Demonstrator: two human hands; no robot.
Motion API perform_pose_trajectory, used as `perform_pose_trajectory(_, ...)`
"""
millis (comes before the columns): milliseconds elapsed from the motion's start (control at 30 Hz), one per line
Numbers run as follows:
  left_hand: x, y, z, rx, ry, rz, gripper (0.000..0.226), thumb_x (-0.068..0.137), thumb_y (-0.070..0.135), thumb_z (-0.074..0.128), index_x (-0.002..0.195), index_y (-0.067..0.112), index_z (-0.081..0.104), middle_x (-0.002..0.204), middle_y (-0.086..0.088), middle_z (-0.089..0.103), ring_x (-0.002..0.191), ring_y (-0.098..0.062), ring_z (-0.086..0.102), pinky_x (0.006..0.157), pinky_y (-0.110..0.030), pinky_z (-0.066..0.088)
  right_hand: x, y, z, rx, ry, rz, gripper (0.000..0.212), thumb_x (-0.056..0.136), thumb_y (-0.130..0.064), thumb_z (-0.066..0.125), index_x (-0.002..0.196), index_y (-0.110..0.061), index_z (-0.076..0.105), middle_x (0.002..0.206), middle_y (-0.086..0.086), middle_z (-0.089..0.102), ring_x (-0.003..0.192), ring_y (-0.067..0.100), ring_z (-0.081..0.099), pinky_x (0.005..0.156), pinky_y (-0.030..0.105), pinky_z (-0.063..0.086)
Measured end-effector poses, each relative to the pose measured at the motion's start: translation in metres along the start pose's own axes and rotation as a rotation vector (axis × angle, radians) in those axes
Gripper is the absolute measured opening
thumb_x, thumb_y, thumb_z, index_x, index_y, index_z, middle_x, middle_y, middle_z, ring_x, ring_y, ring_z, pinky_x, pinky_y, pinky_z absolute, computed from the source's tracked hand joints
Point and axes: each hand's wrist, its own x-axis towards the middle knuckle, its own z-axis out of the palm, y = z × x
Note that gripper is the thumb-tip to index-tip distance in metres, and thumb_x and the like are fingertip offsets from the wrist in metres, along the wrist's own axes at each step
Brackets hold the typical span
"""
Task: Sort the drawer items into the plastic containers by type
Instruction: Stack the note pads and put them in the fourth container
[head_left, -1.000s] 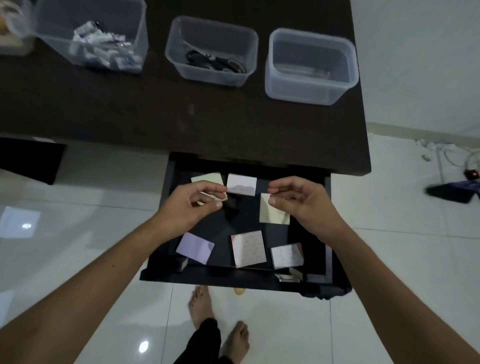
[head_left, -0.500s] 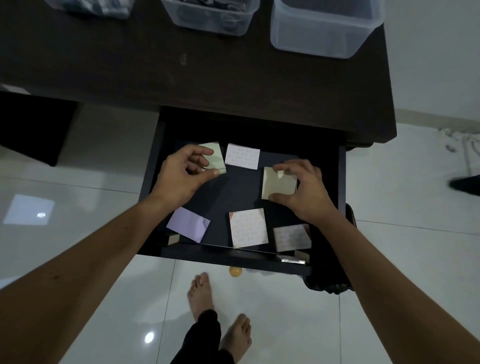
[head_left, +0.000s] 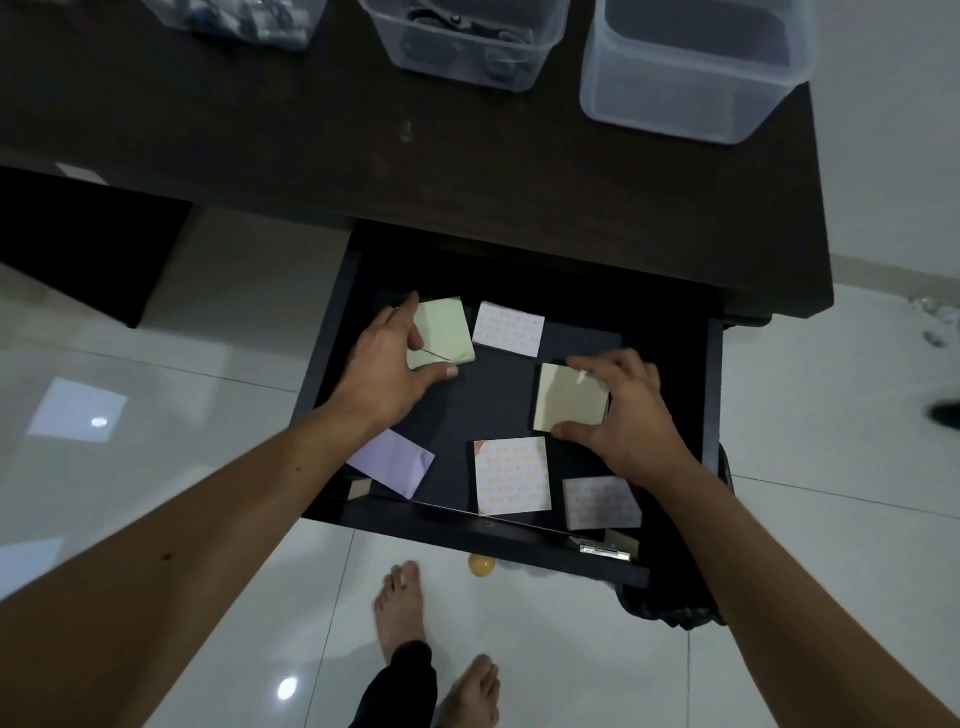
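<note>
A dark wooden desk (head_left: 467, 171) fills the top of the view, standing on glossy white floor tiles (head_left: 156, 374). Its drawer (head_left: 332, 322) is pulled open toward the person, whose two bare forearms reach down into it and whose bare feet show below on the floor.

Three clear plastic containers stand in a row along the far edge of the desk. The right container (head_left: 691, 78) looks empty, though its upper part is cut off by the frame. The middle container (head_left: 467, 47) holds dark items that may be scissors. The left container (head_left: 244, 21) is mostly out of view.

Inside the drawer lie several pads of sticky notes. The left hand (head_left: 387, 371) grips a pale green pad (head_left: 447, 332) at the back left, thumb along its near edge and fingers curled over its left side. The right hand (head_left: 618, 410) pinches a cream-yellow pad (head_left: 566, 397) at the middle right, fingers over its top edge, thumb at its bottom corner. A white patterned pad (head_left: 509, 329) lies just right of the green one. Near the front lie a lilac pad (head_left: 392, 462), a second white patterned pad (head_left: 511, 475) and a greyish patterned pad (head_left: 600, 501). A small metal clip (head_left: 605, 551) rests in the front right corner.
</note>
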Motion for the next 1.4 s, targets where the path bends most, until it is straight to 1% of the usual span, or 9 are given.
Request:
perform_pose_trajectory(167,0.001,-0.003,0.001,0.009,0.013,-0.022,0.068,0.075,0.025,0.094,0.126,-0.005,0.06,0.129,-0.014,0.065,0.113,-0.027,0.061,0.092,-0.041,0.053,-0.001,-0.001,0.001,-0.011,-0.021,0.006,0.087,0.069,-0.023,0.096,0.146,-0.022,0.055,0.126,-0.006,0.039,0.129,0.02,0.033,0.108,0.029,0.03)
perform_pose_trajectory(333,-0.009,0.004,-0.001,0.003,-0.017,0.002,0.086,0.064,0.024,0.1,0.139,0.019,0.059,0.124,-0.008,0.054,0.106,-0.02,0.056,0.09,-0.031,0.046,-0.004,-0.004,-0.001,0.023,-0.017,0.036,0.075,0.066,-0.021,0.097,0.129,-0.03,0.058,0.125,-0.002,0.04,0.12,0.019,0.033,0.098,0.033,0.036)
perform_pose_trajectory(467,-0.013,0.009,-0.004,-0.057,0.004,0.042,0.083,0.058,0.017,0.102,0.128,0.024,0.058,0.13,-0.004,0.039,0.11,-0.012,0.046,0.093,-0.022,0.039,-0.005,-0.005,-0.003,0.086,-0.039,0.02,0.068,0.07,-0.016,0.093,0.122,-0.035,0.053,0.119,-0.005,0.051,0.114,0.018,0.045,0.085,0.036,0.044)
perform_pose_trajectory(700,-0.016,0.01,-0.003,-0.258,-0.161,0.001,0.084,0.06,0.027,0.102,0.129,0.03,0.054,0.118,0.008,0.063,0.104,-0.013,0.064,0.082,-0.03,0.056,-0.006,-0.002,-0.005,0.381,-0.042,0.087,0.043,0.092,-0.003,0.07,0.121,-0.034,0.065,0.124,0.003,0.061,0.109,0.019,0.066,0.074,0.031,0.064)
perform_pose_trajectory(833,-0.017,0.013,-0.002,-0.429,-0.155,-0.044,0.048,0.082,0.034,0.088,0.123,0.033,0.063,0.114,0.008,0.071,0.1,-0.01,0.071,0.08,-0.026,0.061,-0.011,-0.007,-0.006,0.695,-0.052,0.136,0.04,0.097,0.002,0.066,0.127,-0.024,0.066,0.115,0.007,0.074,0.106,0.018,0.075,0.081,0.028,0.063)
perform_pose_trajectory(967,-0.014,0.012,-0.002,-0.509,-0.156,-0.01,0.032,0.096,0.008,0.073,0.123,0.024,0.068,0.116,0.007,0.072,0.104,0.006,0.068,0.078,-0.007,0.053,-0.013,-0.01,-0.006,0.904,-0.029,0.152,0.041,0.094,0.004,0.069,0.131,-0.014,0.066,0.12,0.014,0.074,0.109,0.02,0.075,0.087,0.027,0.061)
perform_pose_trajectory(1100,-0.011,0.011,-0.001,-0.65,-0.184,-0.035,0.031,0.098,0.004,0.07,0.118,0.027,0.071,0.12,0.004,0.073,0.117,-0.011,0.069,0.094,-0.026,0.06,-0.01,-0.017,-0.003,0.98,-0.032,0.124,0.039,0.092,0.002,0.072,0.127,-0.015,0.071,0.121,0.02,0.071,0.111,0.023,0.074,0.087,0.029,0.061)
perform_pose_trajectory(1200,-0.01,0.014,-0.001,-0.764,-0.232,-0.083,0.03,0.1,0.002,0.066,0.115,0.027,0.072,0.116,0.001,0.076,0.111,-0.018,0.074,0.08,-0.04,0.066,-0.003,-0.024,0.003,0.975,-0.053,0.077,0.037,0.092,0.002,0.073,0.124,-0.016,0.073,0.112,0.028,0.065,0.102,0.02,0.073,0.085,0.031,0.061)
perform_pose_trajectory(1400,-0.011,0.019,-0.004,-0.852,-0.356,-0.116,0.03,0.102,0.001,0.061,0.122,0.021,0.07,0.122,-0.001,0.076,0.108,-0.018,0.076,0.073,-0.04,0.066,0.009,-0.035,0.012,1.006,-0.009,0.101,0.034,0.09,0.002,0.074,0.12,-0.014,0.073,0.082,-0.005,0.066,0.087,0.011,0.073,0.076,0.027,0.06)
